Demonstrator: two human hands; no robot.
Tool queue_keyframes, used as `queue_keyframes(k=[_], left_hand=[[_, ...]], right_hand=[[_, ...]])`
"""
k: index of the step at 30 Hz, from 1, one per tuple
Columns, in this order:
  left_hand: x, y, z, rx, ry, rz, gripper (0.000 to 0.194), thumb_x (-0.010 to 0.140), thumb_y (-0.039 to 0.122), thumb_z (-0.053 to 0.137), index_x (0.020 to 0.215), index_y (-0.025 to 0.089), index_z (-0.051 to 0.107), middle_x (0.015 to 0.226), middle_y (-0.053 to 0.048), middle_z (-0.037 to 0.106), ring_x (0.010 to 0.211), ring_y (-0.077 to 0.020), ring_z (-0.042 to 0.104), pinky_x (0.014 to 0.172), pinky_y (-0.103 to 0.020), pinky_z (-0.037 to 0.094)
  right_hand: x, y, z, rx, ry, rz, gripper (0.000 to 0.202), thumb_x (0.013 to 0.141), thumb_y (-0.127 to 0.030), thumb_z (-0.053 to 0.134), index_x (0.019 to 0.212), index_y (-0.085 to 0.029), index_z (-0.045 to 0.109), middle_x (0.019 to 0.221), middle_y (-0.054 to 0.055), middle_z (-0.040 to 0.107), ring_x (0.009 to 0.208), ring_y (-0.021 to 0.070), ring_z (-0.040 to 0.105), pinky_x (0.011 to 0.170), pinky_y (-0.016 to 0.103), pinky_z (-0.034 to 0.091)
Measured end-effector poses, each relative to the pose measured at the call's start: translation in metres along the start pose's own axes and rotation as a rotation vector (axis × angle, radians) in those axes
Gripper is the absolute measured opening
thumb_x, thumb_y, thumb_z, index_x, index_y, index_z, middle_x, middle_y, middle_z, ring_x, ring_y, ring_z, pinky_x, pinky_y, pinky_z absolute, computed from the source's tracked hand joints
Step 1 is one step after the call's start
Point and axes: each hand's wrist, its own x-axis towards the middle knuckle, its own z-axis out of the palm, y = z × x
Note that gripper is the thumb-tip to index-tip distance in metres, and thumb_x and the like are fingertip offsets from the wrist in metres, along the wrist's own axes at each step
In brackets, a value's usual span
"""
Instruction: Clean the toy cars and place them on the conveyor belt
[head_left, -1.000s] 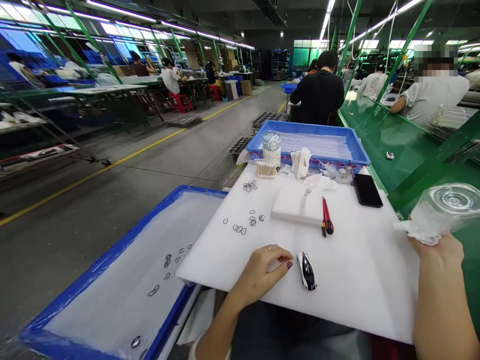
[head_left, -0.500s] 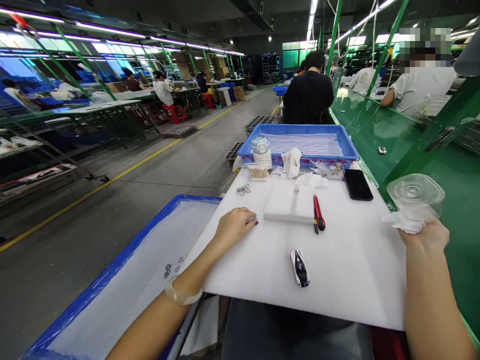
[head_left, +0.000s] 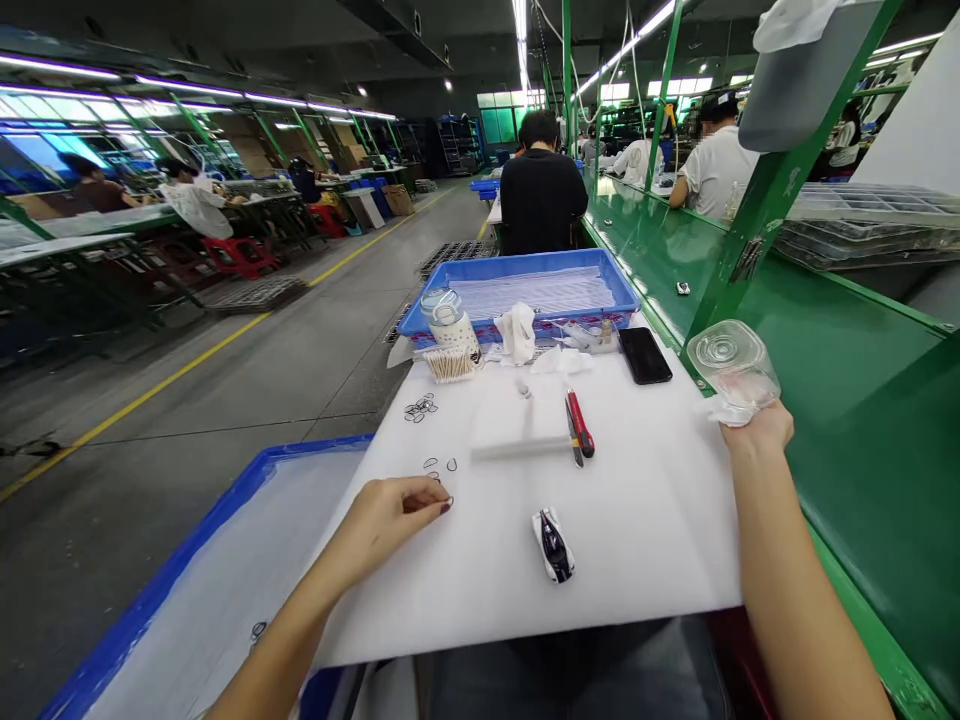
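My left hand (head_left: 394, 515) rests low over the left side of the white board, thumb and forefinger pinched at a small black ring (head_left: 451, 502). Just beyond the fingers lie a few loose black rings (head_left: 451, 465). Out at the right edge, my right hand (head_left: 761, 432) grips a clear plastic container (head_left: 735, 368), apparently base up, together with a crumpled white tissue (head_left: 726, 411). Between the hands a white and black toy car (head_left: 553, 546) sits on the board. Farther back are a white foam pad (head_left: 510, 430) and a red utility knife (head_left: 580, 425).
A pile of black rings (head_left: 420, 407), cotton swabs (head_left: 451, 364), a lidded jar (head_left: 448, 318), tissues (head_left: 517, 335) and a phone (head_left: 645, 356) line the back. A blue tray (head_left: 525, 262) stands behind. Green bench (head_left: 832, 420) runs along the right; another lined tray (head_left: 202, 540) is lower left.
The view has swung right. My left hand has drawn back toward me, uncovering loose rings on the board. My right hand still holds the container and tissue.
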Motion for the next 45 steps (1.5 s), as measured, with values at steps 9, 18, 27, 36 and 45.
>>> queue_keyframes(k=[9,18,27,36,45], left_hand=[[-0.029,0.014,0.018,-0.022,-0.07,0.085,0.024,0.079,0.041,0.057,0.073,0.028,0.077,0.077,-0.004,0.074,0.07,-0.023,0.066,0.064,-0.03,0.05],[-0.039,-0.001,0.023,-0.014,0.103,0.014,0.024,0.082,0.039,0.057,0.087,0.024,0.075,0.088,-0.004,0.072,0.073,-0.0212,0.065,0.07,-0.032,0.048],[0.024,-0.027,-0.01,0.266,0.19,0.034,0.033,0.087,0.034,0.049,0.1,0.023,0.077,0.11,-0.006,0.074,0.095,-0.0255,0.067,0.08,-0.033,0.047],[0.043,-0.044,-0.005,0.268,0.163,0.161,0.04,0.087,0.043,0.04,0.089,0.02,0.072,0.1,-0.007,0.073,0.09,-0.0252,0.068,0.078,-0.033,0.05],[0.01,-0.022,0.004,0.418,0.49,0.402,0.024,0.093,0.031,0.043,0.096,0.021,0.065,0.087,-0.004,0.074,0.074,-0.0197,0.071,0.066,-0.026,0.052]], right_hand=[[-0.045,-0.044,0.05,-0.287,0.04,-0.504,0.036,0.085,-0.052,0.056,0.103,-0.021,0.055,0.09,0.005,0.059,0.088,0.0257,0.062,0.094,0.051,0.05],[-0.069,-0.036,0.141,-0.93,-0.844,-1.055,0.039,0.091,-0.035,0.045,0.122,-0.012,0.051,0.121,0.022,0.057,0.116,0.0342,0.054,0.096,0.053,0.046],[-0.062,-0.09,0.177,-0.116,-0.441,-0.133,0.026,0.093,-0.02,0.027,0.068,-0.024,0.033,0.063,0.0,0.051,0.057,0.013,0.051,0.064,0.031,0.05],[-0.056,-0.109,0.075,0.129,-0.214,0.313,0.036,0.099,-0.027,0.032,0.065,-0.02,0.026,0.054,-0.007,0.027,0.039,0.0053,0.019,0.036,0.017,0.02],[-0.038,-0.078,0.033,0.12,-0.024,0.388,0.029,0.091,-0.022,0.043,0.063,-0.02,0.034,0.054,-0.006,0.037,0.042,0.0064,0.03,0.038,0.018,0.028]])
